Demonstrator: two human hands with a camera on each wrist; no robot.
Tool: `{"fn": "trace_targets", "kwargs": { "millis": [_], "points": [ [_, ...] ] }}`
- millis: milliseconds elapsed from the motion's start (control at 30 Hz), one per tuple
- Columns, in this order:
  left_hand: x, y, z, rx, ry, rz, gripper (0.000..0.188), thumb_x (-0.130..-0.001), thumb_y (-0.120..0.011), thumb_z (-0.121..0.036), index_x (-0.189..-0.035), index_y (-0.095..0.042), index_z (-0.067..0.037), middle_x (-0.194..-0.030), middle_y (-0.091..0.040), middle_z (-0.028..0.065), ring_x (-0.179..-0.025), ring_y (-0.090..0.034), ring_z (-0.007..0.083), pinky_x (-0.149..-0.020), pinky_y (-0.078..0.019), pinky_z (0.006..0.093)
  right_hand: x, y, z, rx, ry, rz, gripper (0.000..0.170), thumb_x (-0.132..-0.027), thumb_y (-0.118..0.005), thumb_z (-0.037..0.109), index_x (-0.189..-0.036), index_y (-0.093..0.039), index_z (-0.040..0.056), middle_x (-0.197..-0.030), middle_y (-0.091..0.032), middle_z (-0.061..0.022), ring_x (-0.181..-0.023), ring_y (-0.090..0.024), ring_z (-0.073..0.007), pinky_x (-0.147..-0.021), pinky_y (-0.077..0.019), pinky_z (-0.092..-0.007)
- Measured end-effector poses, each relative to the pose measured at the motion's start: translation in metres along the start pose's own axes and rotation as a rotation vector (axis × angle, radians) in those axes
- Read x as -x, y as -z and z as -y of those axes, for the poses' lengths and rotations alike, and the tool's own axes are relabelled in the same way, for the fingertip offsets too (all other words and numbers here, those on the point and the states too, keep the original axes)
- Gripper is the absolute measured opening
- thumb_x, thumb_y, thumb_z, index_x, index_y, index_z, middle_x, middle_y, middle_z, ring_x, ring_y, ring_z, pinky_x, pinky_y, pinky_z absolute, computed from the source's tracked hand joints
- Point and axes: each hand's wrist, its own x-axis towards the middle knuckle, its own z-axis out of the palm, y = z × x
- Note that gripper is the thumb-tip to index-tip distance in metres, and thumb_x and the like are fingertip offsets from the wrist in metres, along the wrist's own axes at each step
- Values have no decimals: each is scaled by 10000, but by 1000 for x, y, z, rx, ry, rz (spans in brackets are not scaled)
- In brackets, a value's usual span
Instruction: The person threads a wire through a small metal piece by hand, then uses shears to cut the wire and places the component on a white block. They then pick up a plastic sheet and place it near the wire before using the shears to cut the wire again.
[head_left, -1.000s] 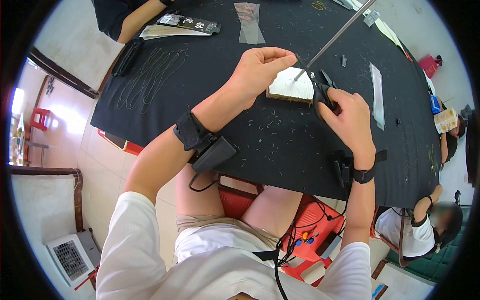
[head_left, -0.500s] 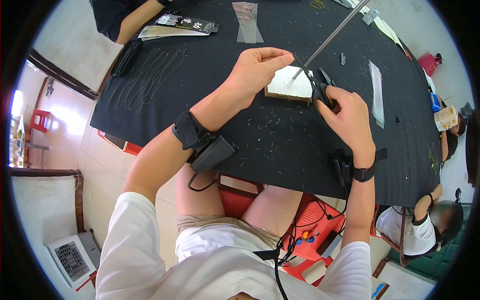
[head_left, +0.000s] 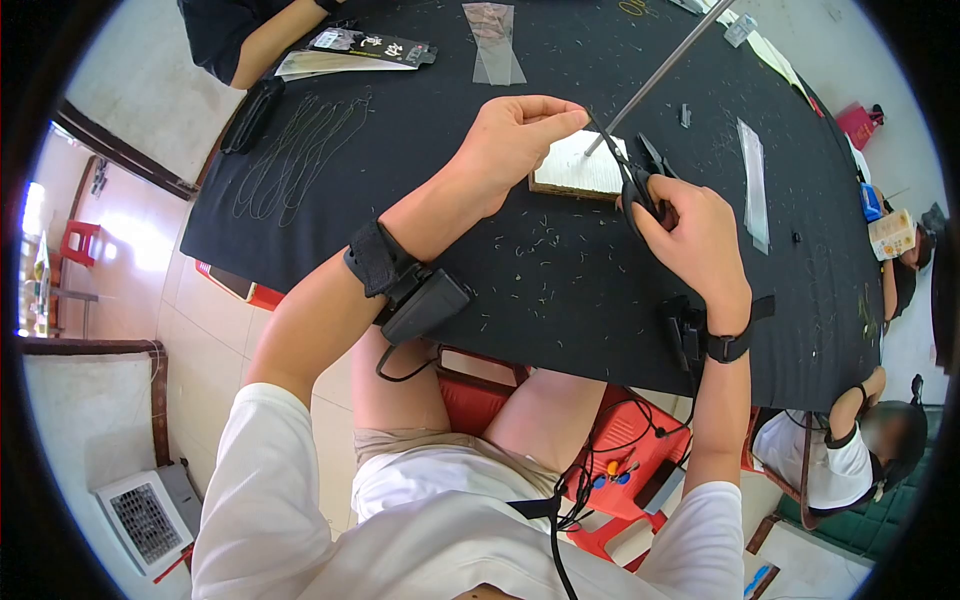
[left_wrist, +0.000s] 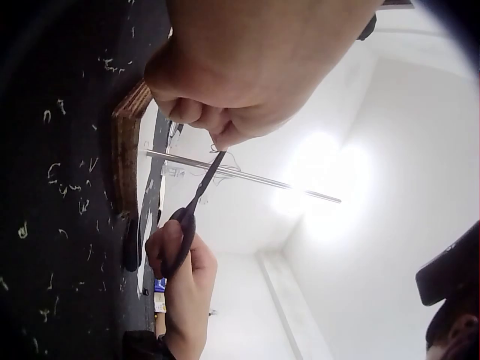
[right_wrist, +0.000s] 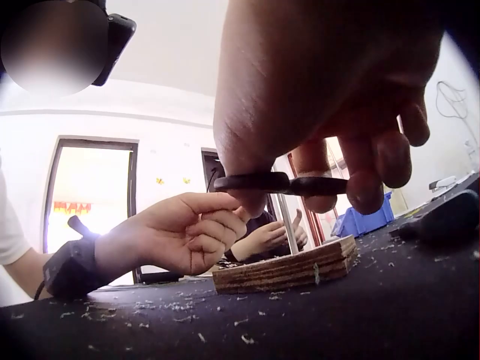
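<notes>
My right hand (head_left: 690, 225) holds a pair of black-handled scissors (head_left: 632, 185), thumb and fingers at the handle loops. The slim blades point toward my left hand (head_left: 500, 150). That hand's thumb and index finger pinch together right at the blade tips; a fine thread (left_wrist: 234, 160) shows beside them in the left wrist view. I cannot tell whether the pinch also takes in the blade tip. Both hands are raised over a white-topped wooden block (head_left: 565, 178), its layered brown edge seen in the right wrist view. A thin metal rod (head_left: 665, 70) stands up from the block.
Short thread snippets (head_left: 545, 245) litter the black tablecloth (head_left: 420, 120). Behind my right hand lies a dark tool (head_left: 652, 152). Long loops of dark thread (head_left: 300, 165) lie left; clear bags (head_left: 495, 45) and a plastic strip (head_left: 753, 185) lie farther out. Other people sit around the table.
The scissors have turned slightly in my right hand, which has shifted a little left. My left hand keeps its pinch in nearly the same place.
</notes>
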Motion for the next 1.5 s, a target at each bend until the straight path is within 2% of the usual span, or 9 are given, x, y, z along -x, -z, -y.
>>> {"fn": "trace_targets", "kwargs": {
  "millis": [300,567,833,1033,1500],
  "points": [
    [-1,2,-2,47,-16,28,310,-844,-583,-208,-1039,-559,31,-575,-412,-65,-458,-271,5,-398,-186,167,0,-5,-6,63,162,-59,257,-775,-555,256,-655,-533,30,-563,-519,-127,-522,-520,-291,-520,-397,-358],
    [-1,3,-3,134,0,54,292,-838,-591,-196,-1024,-560,26,-566,-390,-74,-456,-260,5,-398,-183,166,-1,-2,-2,33,108,-7,268,-779,-554,260,-661,-517,21,-585,-518,-125,-550,-525,-290,-524,-391,-368],
    [-2,2,0,55,-34,17,293,-826,-605,-193,-1013,-571,29,-632,-494,-49,-472,-288,-7,-402,-190,162,-1,-6,-5,15,89,-12,257,-780,-563,251,-681,-514,19,-608,-518,-122,-555,-515,-288,-546,-388,-362],
    [-2,3,1,18,-36,15,294,-827,-602,-188,-1018,-578,34,-666,-529,-24,-477,-310,-1,-411,-214,165,-1,1,0,20,27,83,252,-778,-565,252,-685,-519,23,-617,-530,-121,-579,-523,-282,-581,-390,-355],
    [-2,2,1,15,-46,19,299,-830,-598,-184,-1027,-576,40,-640,-506,-37,-474,-295,-1,-406,-189,170,-1,0,-2,21,71,105,258,-786,-544,262,-684,-520,26,-609,-528,-130,-577,-524,-293,-605,-385,-352]
  ]
}}
